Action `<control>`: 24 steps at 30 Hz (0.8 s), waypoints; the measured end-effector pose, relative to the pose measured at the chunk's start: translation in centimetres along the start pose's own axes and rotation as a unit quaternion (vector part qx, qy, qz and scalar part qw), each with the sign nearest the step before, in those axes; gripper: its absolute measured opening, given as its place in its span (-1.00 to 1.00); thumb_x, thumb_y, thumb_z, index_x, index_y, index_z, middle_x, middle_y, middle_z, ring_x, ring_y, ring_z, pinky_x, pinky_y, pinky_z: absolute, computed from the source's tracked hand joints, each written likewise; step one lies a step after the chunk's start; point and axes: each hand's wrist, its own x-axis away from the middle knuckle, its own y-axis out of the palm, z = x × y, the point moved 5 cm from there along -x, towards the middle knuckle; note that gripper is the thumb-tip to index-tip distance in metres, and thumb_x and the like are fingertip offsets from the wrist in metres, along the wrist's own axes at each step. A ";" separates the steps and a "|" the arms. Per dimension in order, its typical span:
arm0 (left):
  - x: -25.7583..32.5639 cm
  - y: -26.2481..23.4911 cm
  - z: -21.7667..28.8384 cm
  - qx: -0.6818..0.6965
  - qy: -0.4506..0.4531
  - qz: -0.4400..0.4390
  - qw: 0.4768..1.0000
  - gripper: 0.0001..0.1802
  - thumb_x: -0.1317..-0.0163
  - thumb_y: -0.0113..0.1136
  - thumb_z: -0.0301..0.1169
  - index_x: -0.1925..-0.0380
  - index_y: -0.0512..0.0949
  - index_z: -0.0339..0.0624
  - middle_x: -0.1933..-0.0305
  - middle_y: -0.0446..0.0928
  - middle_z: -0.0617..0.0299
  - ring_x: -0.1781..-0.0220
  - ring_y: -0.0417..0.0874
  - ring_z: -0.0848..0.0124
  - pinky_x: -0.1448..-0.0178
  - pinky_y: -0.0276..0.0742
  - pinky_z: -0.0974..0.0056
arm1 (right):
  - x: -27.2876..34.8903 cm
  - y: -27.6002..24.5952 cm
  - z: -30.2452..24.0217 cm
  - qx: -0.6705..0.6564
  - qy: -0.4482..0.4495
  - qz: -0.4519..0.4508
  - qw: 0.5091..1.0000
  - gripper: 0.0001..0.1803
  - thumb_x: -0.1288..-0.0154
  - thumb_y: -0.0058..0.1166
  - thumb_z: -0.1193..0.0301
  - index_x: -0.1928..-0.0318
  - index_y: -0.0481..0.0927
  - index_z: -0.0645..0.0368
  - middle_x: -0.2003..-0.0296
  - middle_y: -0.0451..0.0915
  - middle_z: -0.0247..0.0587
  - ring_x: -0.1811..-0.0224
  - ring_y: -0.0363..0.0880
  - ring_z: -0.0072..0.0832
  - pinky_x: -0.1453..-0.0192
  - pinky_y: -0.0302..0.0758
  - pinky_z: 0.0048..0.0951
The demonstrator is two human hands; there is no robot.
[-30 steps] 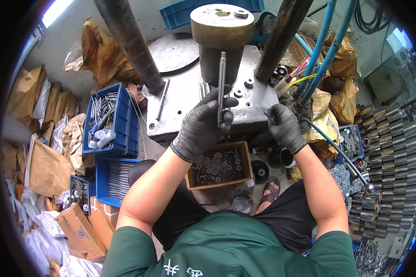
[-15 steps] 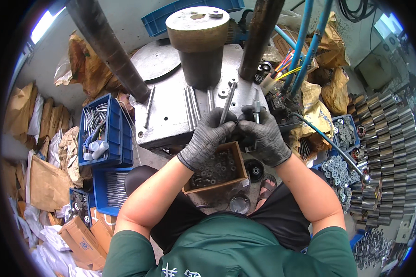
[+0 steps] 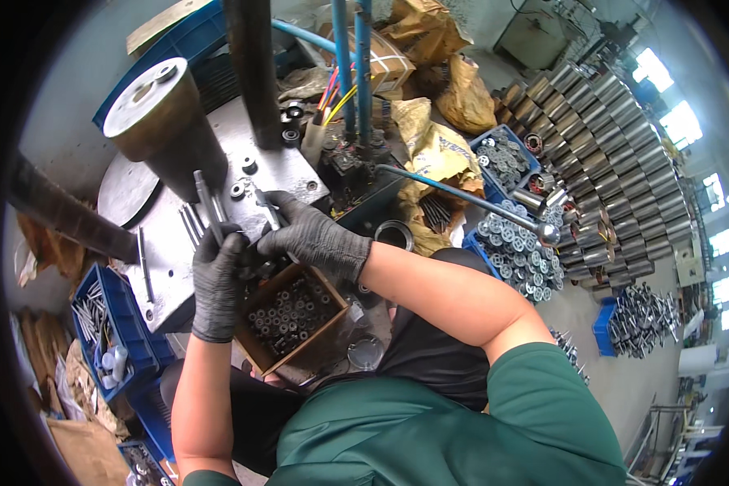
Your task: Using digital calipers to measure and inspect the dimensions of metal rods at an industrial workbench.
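My left hand, in a dark grey glove, grips a thin metal rod that stands up from my fist over the press plate. My gloved right hand sits right beside it and pinches a second short metal rod. Both hands meet just above a brown cardboard box filled with small dark metal rings. A large cylindrical die rises behind the hands.
A blue bin of metal pins stands at the left. More rods lie on the plate. Blue hoses and coloured wires run down at the back. Blue trays of round parts and rows of steel cylinders fill the right.
The view has swung to the right and tilted. My hands, apart a second ago, have come together over the cardboard box, with the left still gripping its rod.
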 end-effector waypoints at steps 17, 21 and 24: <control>-0.5 -2.6 0.0 0.114 -0.069 0.049 0.990 -0.87 -0.40 0.15 -0.33 0.29 0.44 -0.09 0.59 0.35 0.34 0.64 0.30 0.53 0.57 0.24 0.45 | 4.5 1.1 -8.6 0.569 -0.370 0.043 0.733 -0.59 -0.07 0.32 0.46 -0.01 0.73 0.07 0.23 0.65 -0.12 0.21 0.62 -0.08 0.08 0.56 -0.10; -0.1 -2.9 0.5 0.119 -0.068 0.041 0.990 -0.89 -0.41 0.16 -0.40 0.20 0.42 -0.12 0.57 0.41 0.27 0.63 0.39 0.51 0.58 0.31 0.46 | 4.6 1.8 -8.7 0.566 -0.371 0.039 0.735 -0.64 -0.12 0.32 0.47 0.01 0.75 0.08 0.22 0.67 -0.09 0.18 0.64 -0.06 0.10 0.58 -0.09; -0.1 -2.7 0.7 0.132 -0.061 0.034 0.989 -0.88 -0.41 0.17 -0.43 0.19 0.42 -0.14 0.54 0.42 0.26 0.62 0.41 0.52 0.59 0.31 0.46 | 4.2 1.9 -8.5 0.564 -0.368 0.035 0.738 -0.66 -0.15 0.33 0.45 0.01 0.76 0.07 0.20 0.69 -0.07 0.15 0.66 -0.06 0.09 0.60 -0.10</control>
